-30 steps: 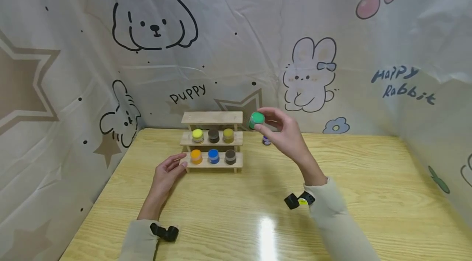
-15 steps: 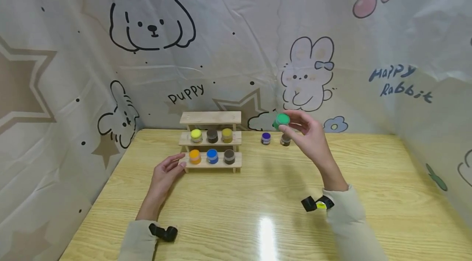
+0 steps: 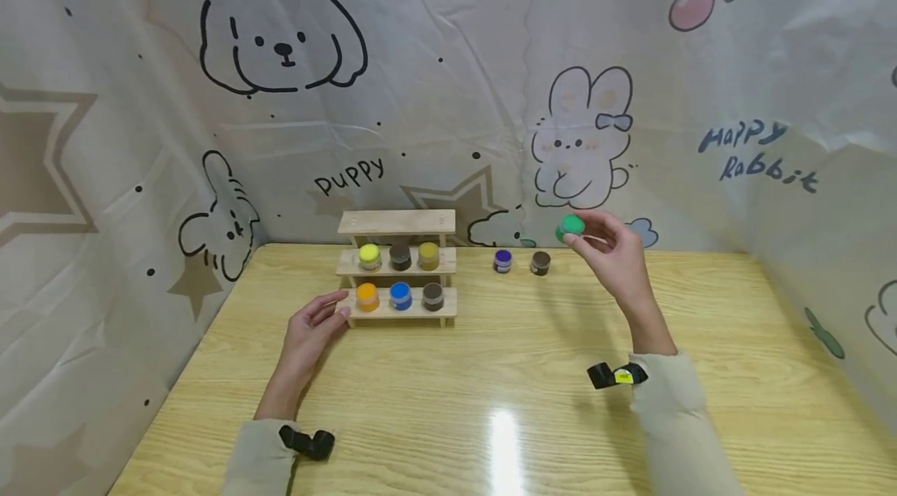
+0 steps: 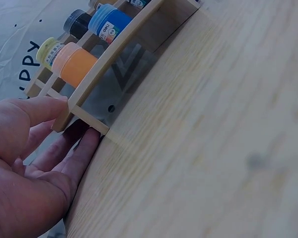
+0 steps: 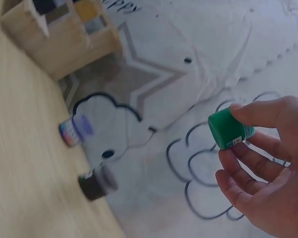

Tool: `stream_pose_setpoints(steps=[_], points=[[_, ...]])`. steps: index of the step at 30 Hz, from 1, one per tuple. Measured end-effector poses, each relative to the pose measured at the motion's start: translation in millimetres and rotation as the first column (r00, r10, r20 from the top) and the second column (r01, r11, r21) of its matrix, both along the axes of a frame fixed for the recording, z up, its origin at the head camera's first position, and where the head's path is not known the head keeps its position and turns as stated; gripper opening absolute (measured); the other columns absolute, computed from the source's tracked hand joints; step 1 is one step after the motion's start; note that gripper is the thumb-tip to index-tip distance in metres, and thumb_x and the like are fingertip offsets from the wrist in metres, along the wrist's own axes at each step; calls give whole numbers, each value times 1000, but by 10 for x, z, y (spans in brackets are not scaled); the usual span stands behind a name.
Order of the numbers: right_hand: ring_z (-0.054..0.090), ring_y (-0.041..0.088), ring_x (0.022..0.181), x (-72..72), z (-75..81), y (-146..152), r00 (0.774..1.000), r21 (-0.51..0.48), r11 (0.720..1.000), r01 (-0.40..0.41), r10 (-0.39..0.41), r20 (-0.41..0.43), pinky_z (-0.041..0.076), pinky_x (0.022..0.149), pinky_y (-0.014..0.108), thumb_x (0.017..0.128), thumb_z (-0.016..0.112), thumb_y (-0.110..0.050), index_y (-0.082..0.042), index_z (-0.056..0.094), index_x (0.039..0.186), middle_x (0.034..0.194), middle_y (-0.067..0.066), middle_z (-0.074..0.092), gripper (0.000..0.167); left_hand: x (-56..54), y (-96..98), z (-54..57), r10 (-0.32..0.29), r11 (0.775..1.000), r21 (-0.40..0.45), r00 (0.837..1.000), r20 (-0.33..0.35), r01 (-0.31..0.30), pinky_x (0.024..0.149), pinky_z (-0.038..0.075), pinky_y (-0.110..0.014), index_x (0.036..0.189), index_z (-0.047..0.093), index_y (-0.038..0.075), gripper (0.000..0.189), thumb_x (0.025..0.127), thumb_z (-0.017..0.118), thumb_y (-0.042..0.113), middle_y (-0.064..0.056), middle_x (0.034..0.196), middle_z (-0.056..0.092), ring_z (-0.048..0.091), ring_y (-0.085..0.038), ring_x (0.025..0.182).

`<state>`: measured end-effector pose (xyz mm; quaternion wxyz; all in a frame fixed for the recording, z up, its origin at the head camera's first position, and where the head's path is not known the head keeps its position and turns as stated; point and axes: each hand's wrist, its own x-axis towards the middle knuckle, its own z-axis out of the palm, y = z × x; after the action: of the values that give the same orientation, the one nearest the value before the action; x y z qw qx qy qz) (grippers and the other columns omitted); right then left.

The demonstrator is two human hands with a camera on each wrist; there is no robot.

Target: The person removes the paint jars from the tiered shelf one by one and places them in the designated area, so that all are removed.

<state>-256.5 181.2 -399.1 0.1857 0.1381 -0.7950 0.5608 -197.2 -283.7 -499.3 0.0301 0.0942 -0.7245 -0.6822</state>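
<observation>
A small green paint jar is pinched between thumb and fingers of my right hand, held up off the table right of the other jars. My left hand grips the left end of a three-tier wooden display stand; in the left wrist view the thumb lies at the lowest step's end and the fingers reach behind its leg. Orange, blue and dark brown jars stand on the bottom step. Yellow, black and olive-yellow jars fill the middle step.
On the table right of the stand, a purple jar and a dark brown jar stand near the back edge. A printed cloth hangs behind and along both sides of the wood-grain table.
The right hand has carried the green jar to the right, away from the stand, bringing the purple and brown jars behind it into full view. The left hand keeps its place on the stand.
</observation>
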Motion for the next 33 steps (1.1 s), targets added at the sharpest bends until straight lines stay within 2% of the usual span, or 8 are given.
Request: stream_pose_setpoints(steps=[5, 10, 15, 19, 22, 29, 33], points=[[62, 20, 109, -90, -153, 59, 998, 12, 999, 45, -46, 42, 54, 94, 19, 95, 76, -13, 2, 64, 131, 122, 19, 65, 40, -7, -16, 5, 7, 1000, 4, 1000, 6, -7, 94, 56, -22, 142, 58, 1, 47, 98, 72, 13, -12, 137, 59, 59, -6, 113], [61, 28, 115, -193, -362, 122, 989, 39, 995, 87, -91, 120, 53, 99, 23, 96, 75, -17, 2, 63, 132, 127, 18, 65, 43, -7, -33, -10, 8, 1000, 4, 1000, 0, -8, 94, 57, -23, 142, 58, 0, 46, 99, 70, 12, -6, 133, 63, 63, -4, 108], [60, 31, 118, -271, -566, 189, 973, 4, 993, 117, -116, 200, 52, 95, 16, 96, 75, -14, 3, 63, 132, 128, 20, 63, 43, 4, -30, -13, 14, 1000, -7, 1000, 1, -14, 93, 57, -22, 141, 58, 0, 44, 100, 70, 12, -8, 137, 62, 64, -2, 105], [60, 31, 118, -313, -699, 235, 955, 24, 990, 140, -142, 262, 52, 92, 13, 95, 75, -13, 3, 64, 130, 129, 20, 62, 41, 13, -22, 3, 10, 1000, -11, 1000, -3, -10, 93, 56, -21, 142, 57, -1, 46, 100, 70, 11, -11, 141, 59, 62, -1, 108], [61, 32, 117, -324, -763, 258, 939, 65, 985, 161, -173, 296, 52, 87, 11, 95, 75, -14, 3, 64, 130, 130, 20, 62, 40, 9, -16, 12, 10, 1000, -11, 1000, -5, -10, 92, 57, -21, 142, 57, 0, 45, 100, 70, 12, -10, 139, 60, 60, -2, 111], [62, 36, 117, -339, -883, 285, 925, 84, 983, 164, -183, 332, 49, 80, 7, 95, 75, -11, 5, 63, 131, 130, 24, 62, 41, -3, 1, 12, 3, 1000, 0, 1000, -3, -3, 93, 57, -22, 141, 58, 0, 46, 99, 71, 10, -7, 135, 61, 59, -4, 111], [62, 36, 117, -356, -932, 294, 920, 118, 976, 184, -213, 330, 51, 85, 16, 95, 75, -11, 3, 64, 132, 130, 23, 62, 41, -4, 12, 10, 1, 1000, -1, 1000, -4, -1, 92, 57, -23, 141, 58, 0, 45, 99, 70, 9, -6, 133, 62, 60, -5, 108]])
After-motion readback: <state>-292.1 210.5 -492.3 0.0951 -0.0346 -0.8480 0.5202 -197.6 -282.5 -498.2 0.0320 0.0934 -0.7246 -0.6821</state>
